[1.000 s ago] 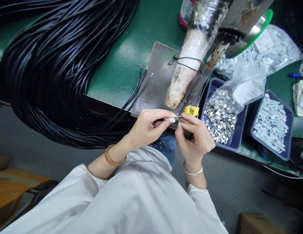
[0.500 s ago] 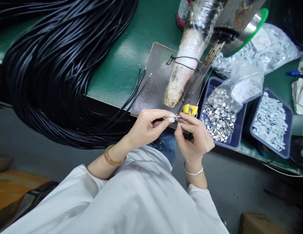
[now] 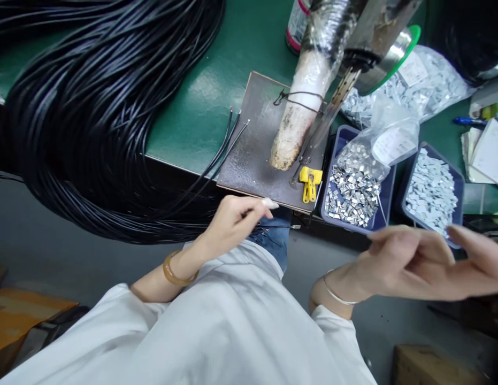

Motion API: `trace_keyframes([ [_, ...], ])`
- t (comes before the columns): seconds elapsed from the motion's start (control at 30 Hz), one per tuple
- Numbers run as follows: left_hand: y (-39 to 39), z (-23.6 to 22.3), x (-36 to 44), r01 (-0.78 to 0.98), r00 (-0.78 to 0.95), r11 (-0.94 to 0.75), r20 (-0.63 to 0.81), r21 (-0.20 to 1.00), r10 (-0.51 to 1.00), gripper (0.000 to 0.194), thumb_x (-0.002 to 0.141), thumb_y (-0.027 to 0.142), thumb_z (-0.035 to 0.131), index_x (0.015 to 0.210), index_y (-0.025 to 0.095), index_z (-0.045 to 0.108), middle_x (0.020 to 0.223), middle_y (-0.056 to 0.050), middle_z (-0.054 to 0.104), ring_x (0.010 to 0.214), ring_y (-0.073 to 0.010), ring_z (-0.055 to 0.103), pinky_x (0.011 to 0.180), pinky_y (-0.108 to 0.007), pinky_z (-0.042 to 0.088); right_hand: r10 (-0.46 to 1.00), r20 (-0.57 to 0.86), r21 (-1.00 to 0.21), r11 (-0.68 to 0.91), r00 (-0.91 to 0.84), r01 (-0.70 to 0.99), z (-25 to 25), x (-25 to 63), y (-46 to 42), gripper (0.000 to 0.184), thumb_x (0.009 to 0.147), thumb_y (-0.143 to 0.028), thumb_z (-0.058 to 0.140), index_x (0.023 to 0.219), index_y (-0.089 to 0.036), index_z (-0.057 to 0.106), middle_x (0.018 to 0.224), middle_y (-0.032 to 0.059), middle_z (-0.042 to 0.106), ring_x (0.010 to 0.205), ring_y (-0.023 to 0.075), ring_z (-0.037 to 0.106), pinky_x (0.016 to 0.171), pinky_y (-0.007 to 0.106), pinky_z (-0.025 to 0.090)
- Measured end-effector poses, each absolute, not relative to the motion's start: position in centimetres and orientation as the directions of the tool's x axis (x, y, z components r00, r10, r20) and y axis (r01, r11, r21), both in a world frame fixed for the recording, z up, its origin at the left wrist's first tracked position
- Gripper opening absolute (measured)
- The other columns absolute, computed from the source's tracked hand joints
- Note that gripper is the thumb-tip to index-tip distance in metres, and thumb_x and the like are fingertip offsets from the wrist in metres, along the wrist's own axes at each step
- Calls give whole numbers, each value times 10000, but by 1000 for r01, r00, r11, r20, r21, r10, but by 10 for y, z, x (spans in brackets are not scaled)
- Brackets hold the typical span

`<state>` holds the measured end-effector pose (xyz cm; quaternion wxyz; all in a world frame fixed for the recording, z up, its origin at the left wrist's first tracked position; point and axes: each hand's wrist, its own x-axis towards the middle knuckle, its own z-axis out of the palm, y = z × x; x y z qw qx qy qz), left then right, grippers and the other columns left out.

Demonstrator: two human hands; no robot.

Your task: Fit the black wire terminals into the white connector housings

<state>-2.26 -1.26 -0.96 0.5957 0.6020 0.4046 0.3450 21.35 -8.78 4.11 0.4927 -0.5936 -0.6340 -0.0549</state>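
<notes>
Hanging near a blue tray [image 3: 387, 200] of metal clips [image 3: 355, 198], the right hand [image 3: 429, 262] had its fingers spread apart. The left hand [image 3: 236, 219] had its fingers curled together, a metal cable tip [image 3: 296, 227] near but apart from them. Beyond, black cables [image 3: 92, 117] lay looped across the tabletop [image 3: 192, 101].
</notes>
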Motion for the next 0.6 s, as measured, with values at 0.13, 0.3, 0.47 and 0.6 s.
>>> trace_keyframes([
  [0.13,2,-8,-38,-238,168,140,-101,961,981,363,899,474,633,680,184,625,441,59,354,393,-75,336,422,-246,308,771,474,-602,-69,426,795,29,223,-65,53,889,-270,646,922,-228,647,745,-23,649,666,173,711,602,313,551],
  [0.3,23,14,-42,-446,293,242,-115,862,949,264,823,417,673,729,211,538,525,67,361,407,-53,292,382,-213,238,903,342,-387,-115,259,915,14,256,-47,105,821,-212,634,730,-221,583,748,-13,648,687,149,623,685,303,503],
  [0.47,17,32,-33,-302,632,208,32,930,775,184,753,335,811,801,175,734,629,-18,676,500,-102,545,440,-246,409,976,190,-256,-57,108,965,15,265,-41,116,808,-161,581,722,-231,548,838,19,666,780,184,618,710,315,456],
  [0.6,6,27,-23,-310,729,297,26,903,684,209,831,352,752,855,147,787,570,-27,652,485,-88,502,454,-243,382,965,237,-94,-94,114,991,12,260,-38,144,838,-166,556,717,-229,510,740,15,602,714,176,562,642,304,353],
])
